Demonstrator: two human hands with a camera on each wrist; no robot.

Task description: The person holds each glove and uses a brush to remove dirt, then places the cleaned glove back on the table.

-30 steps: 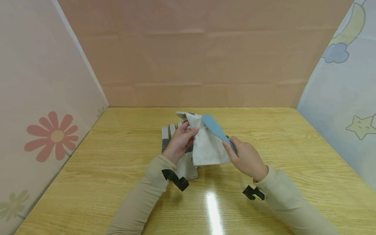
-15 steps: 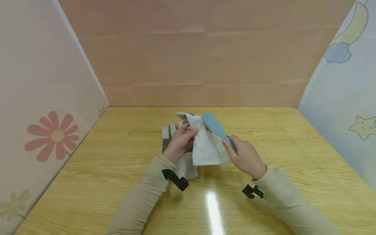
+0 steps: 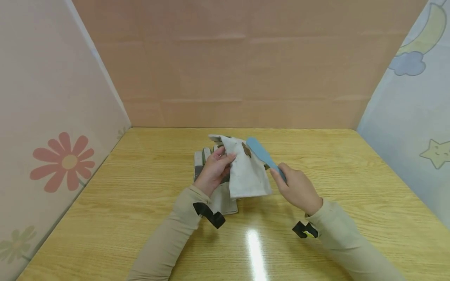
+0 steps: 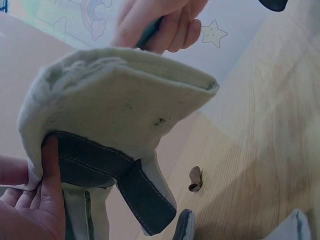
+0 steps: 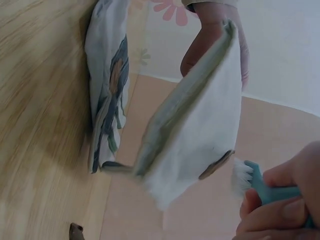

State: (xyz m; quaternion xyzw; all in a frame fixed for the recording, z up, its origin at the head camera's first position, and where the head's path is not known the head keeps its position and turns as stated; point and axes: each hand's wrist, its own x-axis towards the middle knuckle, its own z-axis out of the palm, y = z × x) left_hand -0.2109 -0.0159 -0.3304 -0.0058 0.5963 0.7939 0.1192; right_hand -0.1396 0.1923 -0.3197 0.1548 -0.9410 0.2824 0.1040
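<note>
- Held glove [image 3: 246,177]: cloth, matt, w/ frayed edge [image 4: 90,65], stitched patches [image 4: 147,200]
- Brush [image 3: 260,151]: plastic, smooth; fibrous bristles [image 5: 242,176]
- Table [image 3: 351,187]: wood-grain surf., glossy, glare [image 3: 255,253] @ 6 o'clk
- Backdrop [image 3: 246,70], 12 o'clk: paper-like, matt, creased
- Sleeves [image 3: 351,242]: matt cloth

It looks a staged indoor set — wooden table [image 3: 123,210], creased backdrop [image 3: 246,70], cartoon side walls [image 3: 404,113].

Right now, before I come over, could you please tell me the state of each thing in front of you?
Raised glove: held off the table, dark marks on its cuff.
Brown patch: on the raised glove's white side.
Second glove: lying on the table, partly hidden.
Brush: in the right hand, bristles facing the raised glove.
Small brown piece: lying on the table.
Left hand: gripping the raised glove.
</note>
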